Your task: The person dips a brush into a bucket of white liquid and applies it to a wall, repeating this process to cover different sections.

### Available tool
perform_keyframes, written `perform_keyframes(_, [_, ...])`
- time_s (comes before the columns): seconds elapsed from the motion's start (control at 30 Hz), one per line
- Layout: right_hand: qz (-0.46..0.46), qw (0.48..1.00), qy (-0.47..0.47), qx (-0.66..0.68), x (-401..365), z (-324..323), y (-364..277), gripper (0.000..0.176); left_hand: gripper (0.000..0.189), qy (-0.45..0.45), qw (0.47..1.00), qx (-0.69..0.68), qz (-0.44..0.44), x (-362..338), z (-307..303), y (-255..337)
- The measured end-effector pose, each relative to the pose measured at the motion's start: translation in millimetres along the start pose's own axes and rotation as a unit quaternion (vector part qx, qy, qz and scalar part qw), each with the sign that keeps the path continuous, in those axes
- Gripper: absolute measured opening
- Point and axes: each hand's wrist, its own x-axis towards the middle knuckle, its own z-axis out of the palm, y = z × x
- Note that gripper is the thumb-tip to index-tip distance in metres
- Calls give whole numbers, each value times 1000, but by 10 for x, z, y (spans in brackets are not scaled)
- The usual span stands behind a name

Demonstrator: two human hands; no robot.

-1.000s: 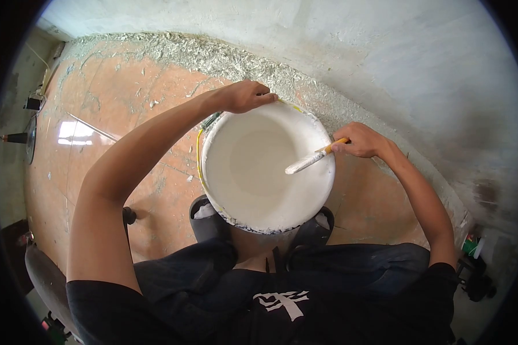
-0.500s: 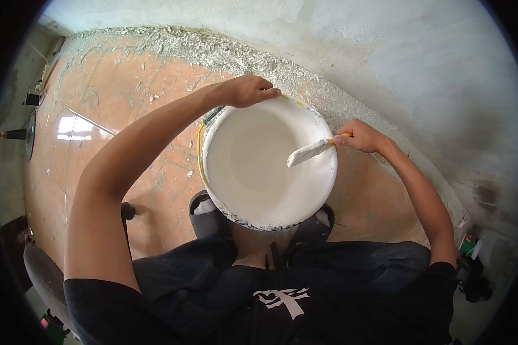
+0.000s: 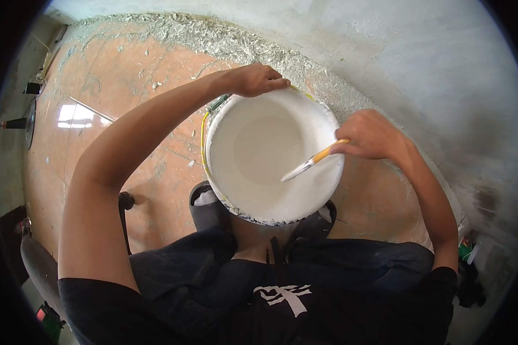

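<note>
A white bucket (image 3: 332, 172) of pale, creamy paint (image 3: 265, 144) stands on the floor between my feet, its near rim crusted with dried paint. My left hand (image 3: 258, 80) is closed over the bucket's far rim, thumb along the edge. In my right hand (image 3: 367, 135), at the right rim, is the yellow handle of a flat paintbrush (image 3: 315, 159). Its white-coated head slants down and left into the bucket, the tip over the paint surface. A yellow bucket handle (image 3: 204, 144) hangs down the left side.
Scraped flakes (image 3: 213, 41) are heaped along the foot of the wall (image 3: 420, 63). Orange floor tiles (image 3: 155, 144) carry scattered chips. Dark slippers (image 3: 208, 210) flank the bucket. At the far left is a fan-like object (image 3: 26, 123).
My right hand has turned the paintbrush edge-on and brought its tip lower in the bucket. My left hand stays on the rim, and the bucket appears slightly higher and further right.
</note>
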Motion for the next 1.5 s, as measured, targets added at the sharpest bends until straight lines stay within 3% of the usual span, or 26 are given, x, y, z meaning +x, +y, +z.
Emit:
perform_keyframes(0.33, [-21,994,-108,13,392,568,-524,32,51,-12,1000,14,-12,-51,-55,83])
perform_keyframes(0.57, [-17,994,-92,51,453,801,-729,30,47,14,999,20,31,-81,-66,131])
perform_keyframes(0.93, [-128,984,-116,39,597,901,-632,29,46,40,996,67,40,-67,-17,94])
perform_keyframes(1.17, [-148,979,-131,43,739,903,-600,29,47,62,994,91,26,-95,15,104])
perform_keyframes(1.33, [-160,976,-143,35,808,929,-562,31,51,120,987,90,62,-85,69,39])
perform_keyframes(1.5, [-180,976,-120,28,819,951,-546,30,51,112,989,71,66,-62,65,45])
